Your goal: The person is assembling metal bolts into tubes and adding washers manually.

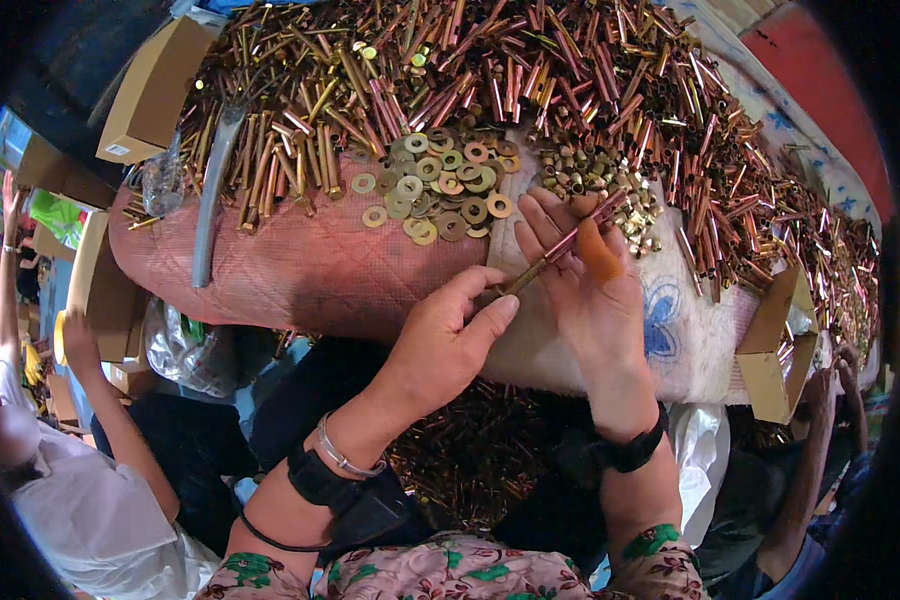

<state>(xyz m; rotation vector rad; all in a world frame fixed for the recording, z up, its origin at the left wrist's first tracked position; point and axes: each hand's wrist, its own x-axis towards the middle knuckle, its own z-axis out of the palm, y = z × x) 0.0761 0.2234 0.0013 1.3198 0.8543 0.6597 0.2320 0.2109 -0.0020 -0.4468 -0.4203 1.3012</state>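
Note:
A long bolt with a reddish metal sleeve (562,246) on it lies slantwise between my hands above the table's near edge. The fingers and thumb of my left hand (448,335) pinch its lower end. Palm up, my right hand (595,300) grips the upper part between the thumb, which wears an orange finger cover (597,252), and the fingers. Just beyond my hands lie a pile of flat washers (450,185) and a heap of small brassy nuts (638,215). The bolt's tip, near the nuts, is hard to make out.
Heaped metal sleeves and bolts (610,70) cover the table's far side. A grey tube (216,195) lies at left by a cardboard box (155,90); another open box (778,345) is at right. Other people's arms (120,420) show at both sides. More metal parts (470,450) lie below the table edge.

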